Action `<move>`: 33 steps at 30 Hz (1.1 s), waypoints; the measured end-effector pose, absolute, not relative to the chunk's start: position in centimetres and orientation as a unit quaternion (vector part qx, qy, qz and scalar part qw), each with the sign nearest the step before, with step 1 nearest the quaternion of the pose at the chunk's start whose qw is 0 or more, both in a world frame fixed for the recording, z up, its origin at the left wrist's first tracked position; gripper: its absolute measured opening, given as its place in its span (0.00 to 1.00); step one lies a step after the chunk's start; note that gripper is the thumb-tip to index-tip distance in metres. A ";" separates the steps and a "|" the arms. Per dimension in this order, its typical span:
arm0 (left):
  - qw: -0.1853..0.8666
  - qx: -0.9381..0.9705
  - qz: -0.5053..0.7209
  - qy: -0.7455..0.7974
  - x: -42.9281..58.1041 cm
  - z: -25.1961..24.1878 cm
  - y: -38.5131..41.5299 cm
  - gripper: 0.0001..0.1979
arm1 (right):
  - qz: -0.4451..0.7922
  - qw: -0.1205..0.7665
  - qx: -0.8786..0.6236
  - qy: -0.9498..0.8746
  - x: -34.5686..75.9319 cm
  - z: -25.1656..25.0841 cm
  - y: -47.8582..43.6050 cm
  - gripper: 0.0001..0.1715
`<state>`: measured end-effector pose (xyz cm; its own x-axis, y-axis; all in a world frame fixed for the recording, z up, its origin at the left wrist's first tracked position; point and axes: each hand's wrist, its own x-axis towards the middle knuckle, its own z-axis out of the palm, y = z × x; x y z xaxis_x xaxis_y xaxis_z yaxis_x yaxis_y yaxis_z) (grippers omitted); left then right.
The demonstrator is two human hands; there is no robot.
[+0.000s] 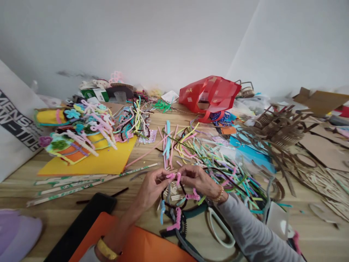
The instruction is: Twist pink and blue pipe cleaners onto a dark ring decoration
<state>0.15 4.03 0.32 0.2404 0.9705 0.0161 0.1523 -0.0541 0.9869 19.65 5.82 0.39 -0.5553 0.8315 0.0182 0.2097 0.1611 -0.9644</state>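
From my remote view, my left hand (pixel 151 190) and right hand (pixel 197 182) have fingers (pixel 188 171) pinching short pink pipe cleaners (pixel 174 177) above a black pipe-cleaner loop (pixel 163 194). Many loose strands (pixel 207 160) remain; farther, finished flower pieces (pixel 79 134) sit on yellow card (pixel 109 160).

I count, at the table (pixel 54 207): one left hand (pixel 151 187), one right hand (pixel 197 180), two pink pipe-cleaner pieces (pixel 178 178), one red bag (pixel 207 94), one yellow sheet (pixel 89 160), one orange sheet (pixel 144 243), one pair of scissors (pixel 219 229).
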 end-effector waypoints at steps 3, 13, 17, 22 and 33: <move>0.521 0.587 0.415 0.460 0.3 0.1 3.9 0.08 | 0.593 0.317 -0.353 -0.650 19.4 0.0 5.9 0.17; 0.565 0.570 0.392 0.449 -0.3 -1.2 4.3 0.11 | 0.614 0.318 -0.351 -0.632 19.2 0.0 5.9 0.19; 0.582 0.564 0.380 0.446 -0.4 -1.2 4.3 0.11 | 0.628 0.315 -0.344 -0.623 19.0 0.1 5.8 0.18; 0.585 0.550 0.390 0.451 -0.4 -0.9 4.2 0.10 | 0.623 0.321 -0.356 -0.618 18.8 0.4 5.6 0.19; 0.572 0.554 0.412 0.443 0.0 -0.5 3.6 0.05 | 0.636 0.343 -0.342 -0.600 18.5 0.5 5.6 0.17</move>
<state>0.04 3.58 -0.55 0.2683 0.9620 -0.0504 0.0205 0.0466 0.9987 18.49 5.60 0.46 -0.5301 0.8476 -0.0228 -0.0265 -0.0434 -0.9987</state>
